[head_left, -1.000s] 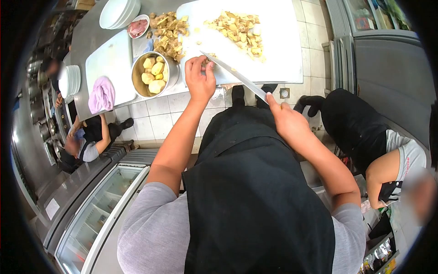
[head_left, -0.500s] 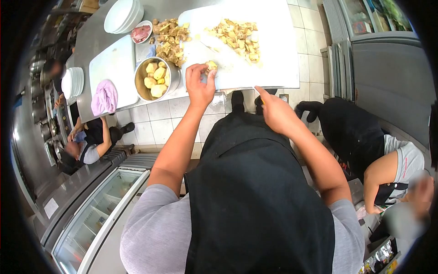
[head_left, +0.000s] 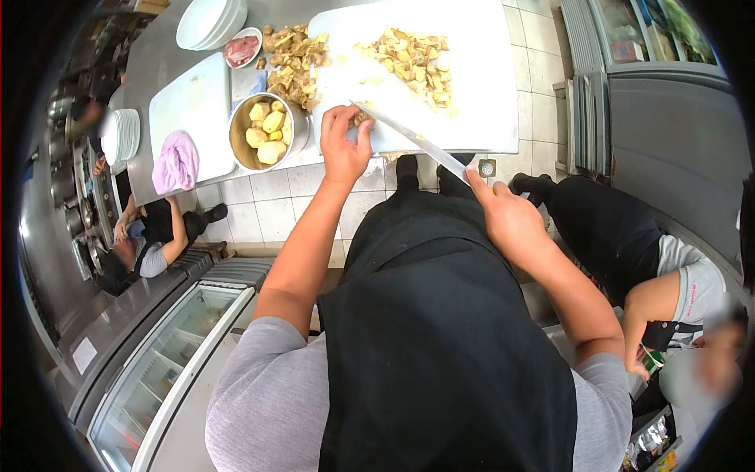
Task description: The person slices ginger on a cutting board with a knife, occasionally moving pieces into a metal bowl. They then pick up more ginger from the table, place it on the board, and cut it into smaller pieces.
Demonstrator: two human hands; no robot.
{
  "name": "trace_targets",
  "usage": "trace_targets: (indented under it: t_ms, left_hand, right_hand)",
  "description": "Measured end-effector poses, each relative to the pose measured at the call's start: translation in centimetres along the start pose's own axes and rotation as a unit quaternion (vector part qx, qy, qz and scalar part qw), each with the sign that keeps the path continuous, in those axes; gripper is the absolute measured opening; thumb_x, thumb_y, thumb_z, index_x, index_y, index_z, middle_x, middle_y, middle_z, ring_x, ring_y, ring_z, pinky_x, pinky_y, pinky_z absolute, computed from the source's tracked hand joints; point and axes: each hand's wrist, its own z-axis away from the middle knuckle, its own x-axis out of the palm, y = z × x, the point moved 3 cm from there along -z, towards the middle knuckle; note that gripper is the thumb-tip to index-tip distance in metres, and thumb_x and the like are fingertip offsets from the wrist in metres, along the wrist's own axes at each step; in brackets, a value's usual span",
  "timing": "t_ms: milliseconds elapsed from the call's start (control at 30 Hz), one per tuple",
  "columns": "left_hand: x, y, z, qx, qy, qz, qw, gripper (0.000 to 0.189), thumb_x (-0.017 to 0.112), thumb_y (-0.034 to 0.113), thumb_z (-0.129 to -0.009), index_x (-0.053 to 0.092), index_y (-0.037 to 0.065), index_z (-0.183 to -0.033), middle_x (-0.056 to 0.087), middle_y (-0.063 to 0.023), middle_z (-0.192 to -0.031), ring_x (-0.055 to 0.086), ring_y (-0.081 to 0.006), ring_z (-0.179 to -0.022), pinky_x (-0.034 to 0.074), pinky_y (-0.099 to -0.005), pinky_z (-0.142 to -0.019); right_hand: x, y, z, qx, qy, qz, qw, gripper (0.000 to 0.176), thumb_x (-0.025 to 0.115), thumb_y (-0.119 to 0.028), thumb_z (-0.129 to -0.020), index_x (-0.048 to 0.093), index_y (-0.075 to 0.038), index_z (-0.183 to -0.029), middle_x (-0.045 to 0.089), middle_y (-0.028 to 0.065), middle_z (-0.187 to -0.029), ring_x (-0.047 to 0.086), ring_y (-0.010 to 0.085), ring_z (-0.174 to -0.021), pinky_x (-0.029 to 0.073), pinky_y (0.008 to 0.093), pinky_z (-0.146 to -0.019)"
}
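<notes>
My left hand point(head_left: 344, 145) holds a small brown-skinned piece of ginger point(head_left: 361, 118) between thumb and fingers at the near left of the white cutting board point(head_left: 480, 126). The handle of a long knife point(head_left: 417, 140) is in my right hand point(head_left: 507, 214), off the board's near edge. Its blade points up and left, the tip close to the ginger. Yellow and brown peelings point(head_left: 413, 63) lie on the board. Left of my left hand stands a steel pot point(head_left: 237, 141) with several peeled yellow pieces point(head_left: 270, 151) in it.
More peelings point(head_left: 295, 71) are heaped beyond the pot, near a plate of meat point(head_left: 242, 49) and white bowls point(head_left: 208, 25). A pink cloth point(head_left: 176, 162) lies on a second board point(head_left: 189, 98). One person point(head_left: 613, 212) is at the right, others at the left. A glass-topped freezer point(head_left: 169, 358) stands lower left.
My right hand has moved right and slightly down, and the knife blade now shows at full length, reaching toward the ginger. The piece in my left hand now shows brown skin rather than yellow.
</notes>
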Motion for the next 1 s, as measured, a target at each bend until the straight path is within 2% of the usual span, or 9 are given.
trace_targets:
  t_ms: [133,200,267,367,400,433,500,667,1000]
  left_hand:
    - [0.0,-0.1,0.0,0.012,0.008,0.000,1.000,0.031,0.087,0.002,-0.092,0.077,0.002,-0.122,0.070,-0.0180,-0.117,0.071,-0.0346,-0.100,0.061,-0.0421,-0.087]
    - [-0.2,0.2,0.0,0.004,-0.016,-0.013,1.000,0.033,0.086,0.002,-0.092,0.077,0.002,-0.124,0.071,-0.0188,-0.120,0.072,-0.0369,-0.107,0.060,-0.0434,-0.093]
    - [-0.3,-0.1,0.0,0.025,-0.018,-0.019,0.999,0.033,0.085,0.002,-0.092,0.077,0.002,-0.124,0.072,-0.0191,-0.122,0.071,-0.0384,-0.111,0.059,-0.0450,-0.098]
    - [-0.9,0.2,-0.9,0.079,-0.042,-0.044,0.995,0.034,0.084,0.003,-0.093,0.077,0.002,-0.126,0.074,-0.0190,-0.124,0.070,-0.0406,-0.118,0.057,-0.0474,-0.106]
    - [-1.0,0.6,-1.1,0.115,-0.068,-0.062,0.989,0.034,0.083,0.003,-0.093,0.077,0.002,-0.126,0.075,-0.0186,-0.125,0.070,-0.0415,-0.122,0.055,-0.0483,-0.109]
    - [-0.9,0.9,-1.1,0.111,-0.066,-0.060,0.990,0.034,0.083,0.003,-0.093,0.077,0.002,-0.126,0.075,-0.0186,-0.125,0.070,-0.0415,-0.122,0.055,-0.0483,-0.109]
    - [-0.4,1.0,-0.9,0.023,-0.047,0.016,0.999,0.031,0.082,0.004,-0.094,0.077,0.003,-0.124,0.075,-0.0171,-0.119,0.070,-0.0410,-0.118,0.055,-0.0483,-0.106]
    - [0.8,0.4,-0.8,0.022,-0.034,-0.016,0.999,0.027,0.082,0.006,-0.094,0.076,0.003,-0.120,0.075,-0.0171,-0.115,0.068,-0.0410,-0.112,0.055,-0.0493,-0.101]
    - [0.8,0.5,-1.1,0.038,-0.054,-0.039,0.997,0.027,0.081,0.008,-0.096,0.075,0.003,-0.122,0.073,-0.0180,-0.116,0.066,-0.0413,-0.112,0.053,-0.0506,-0.102]
  right_hand:
    - [0.7,-1.9,-3.9,-0.015,0.030,-0.016,0.999,0.070,0.054,-0.006,-0.108,0.044,-0.014,-0.177,0.073,0.0274,-0.119,0.080,0.0491,-0.100,0.065,0.0592,-0.088]
    - [2.3,-1.6,-7.2,-0.029,0.051,-0.017,0.998,0.069,0.054,-0.006,-0.108,0.044,-0.013,-0.176,0.073,0.0283,-0.121,0.079,0.0500,-0.102,0.064,0.0599,-0.089]
    - [3.9,-1.0,-10.1,-0.078,0.071,-0.083,0.991,0.070,0.056,-0.006,-0.108,0.044,-0.011,-0.176,0.074,0.0296,-0.121,0.078,0.0517,-0.103,0.063,0.0614,-0.091]
    - [4.5,0.4,-8.7,-0.100,0.129,-0.149,0.975,0.071,0.057,-0.005,-0.108,0.043,-0.013,-0.177,0.074,0.0306,-0.122,0.077,0.0523,-0.101,0.063,0.0628,-0.092]
    - [4.2,0.6,-7.4,-0.100,0.127,-0.147,0.976,0.071,0.057,-0.005,-0.108,0.043,-0.013,-0.177,0.074,0.0306,-0.122,0.077,0.0523,-0.101,0.063,0.0628,-0.092]
    - [3.3,0.7,-5.9,-0.068,0.111,-0.120,0.984,0.072,0.057,-0.005,-0.109,0.043,-0.015,-0.178,0.073,0.0299,-0.120,0.077,0.0516,-0.099,0.063,0.0623,-0.090]
    - [2.1,1.1,-3.5,-0.036,0.093,-0.090,0.991,0.073,0.056,-0.005,-0.109,0.042,-0.017,-0.179,0.073,0.0292,-0.118,0.077,0.0509,-0.097,0.063,0.0617,-0.089]
    - [0.8,1.1,-0.7,0.020,0.013,-0.003,1.000,0.080,0.055,-0.003,-0.108,0.037,-0.022,-0.183,0.070,0.0258,-0.109,0.078,0.0487,-0.092,0.064,0.0592,-0.083]
    - [-0.4,1.1,-0.2,0.002,-0.009,-0.034,0.999,0.075,0.053,-0.005,-0.108,0.039,-0.017,-0.181,0.073,0.0291,-0.115,0.078,0.0502,-0.097,0.063,0.0606,-0.087]
